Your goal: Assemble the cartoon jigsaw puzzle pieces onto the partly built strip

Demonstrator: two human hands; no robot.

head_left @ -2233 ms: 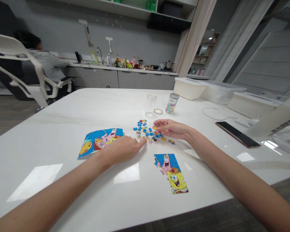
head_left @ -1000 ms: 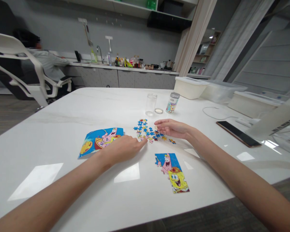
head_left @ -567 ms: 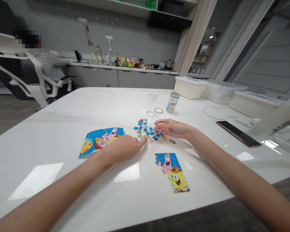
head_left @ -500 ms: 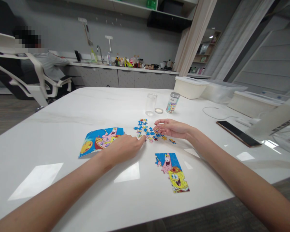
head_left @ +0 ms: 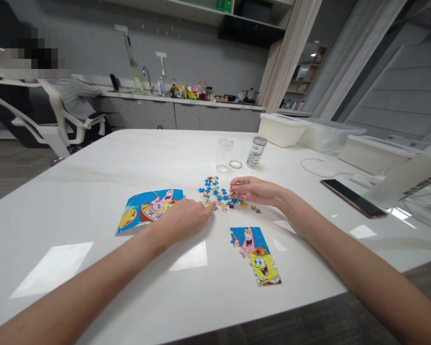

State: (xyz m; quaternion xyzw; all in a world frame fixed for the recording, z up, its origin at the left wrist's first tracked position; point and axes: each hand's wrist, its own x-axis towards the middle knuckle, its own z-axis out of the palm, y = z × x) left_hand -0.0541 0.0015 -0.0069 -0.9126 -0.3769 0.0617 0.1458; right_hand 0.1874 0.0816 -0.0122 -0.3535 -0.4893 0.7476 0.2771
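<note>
Loose jigsaw puzzle pieces [head_left: 216, 192], mostly blue, lie in a pile on the white table. My left hand [head_left: 192, 214] is closed at the pile's near left edge, its fingertips against the pieces; whatever they pinch is hidden. At the pile's right side, my right hand [head_left: 255, 190] has its fingers curled together around a small puzzle piece [head_left: 233, 194], mostly covered. Nearer to me lies a joined puzzle section [head_left: 260, 258] showing a pink starfish and a yellow sponge character. A curved picture sheet [head_left: 136, 207] with the same characters lies beyond my left forearm.
Behind the pile stand an open clear jar [head_left: 224, 155], a lid [head_left: 236, 164] and a printed canister [head_left: 256, 152]. On the right are a phone [head_left: 352, 197], a cable and lidded storage boxes [head_left: 283, 129]. A person [head_left: 73, 96] sits at far left.
My left hand has shifted very slightly left. My right hand stays at the pile's right side, and the puzzle section lies as before.
</note>
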